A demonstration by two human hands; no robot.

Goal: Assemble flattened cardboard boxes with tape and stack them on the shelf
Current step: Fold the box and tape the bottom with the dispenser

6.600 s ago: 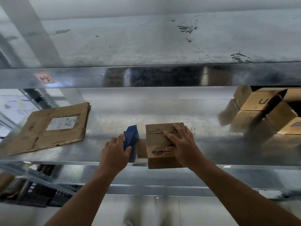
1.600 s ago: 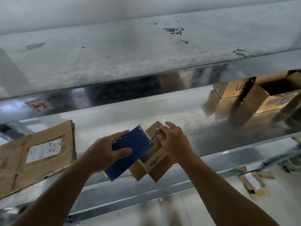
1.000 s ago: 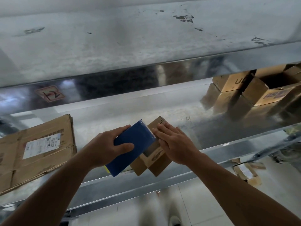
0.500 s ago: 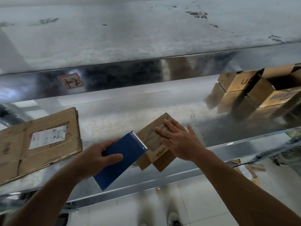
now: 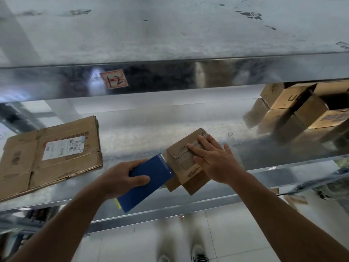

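Note:
A small brown cardboard box sits turned at an angle at the front edge of the metal shelf, partly overhanging it. My right hand lies flat on the box's top with straight fingers, pressing along the seam. My left hand grips a blue tape dispenser, whose front end touches the box's left side. A stack of flattened cardboard boxes with a white label lies on the shelf at the left.
Several assembled cardboard boxes are stacked at the shelf's back right. An upper shelf hangs above, with a "12" sticker on its front rail. White floor tiles and my shoes show below the shelf.
The view has shifted to the right and down. The dispenser has stayed at the box's left side while my right hand has slid flat along the box's top.

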